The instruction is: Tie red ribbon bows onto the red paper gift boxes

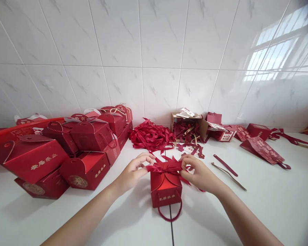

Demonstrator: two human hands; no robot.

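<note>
A small red gift box point(166, 191) with gold lettering stands upright on the white table in front of me. A red ribbon bow point(165, 166) sits across its top. My left hand point(136, 169) pinches the bow's left loop, and my right hand point(195, 171) pinches its right loop. Ribbon tails stick up behind the bow and hang past the box's right side. From the box's front a twisted dark-red cord handle point(172, 219) droops onto the table.
Stacked red gift boxes point(89, 135) fill the left side. Behind the box lie a heap of red ribbon point(152, 135) and an open carton point(204, 128) of strips. Two loose strips point(226, 165) and a flat red packet point(263, 150) lie to the right. A tiled wall point(161, 85) rises behind.
</note>
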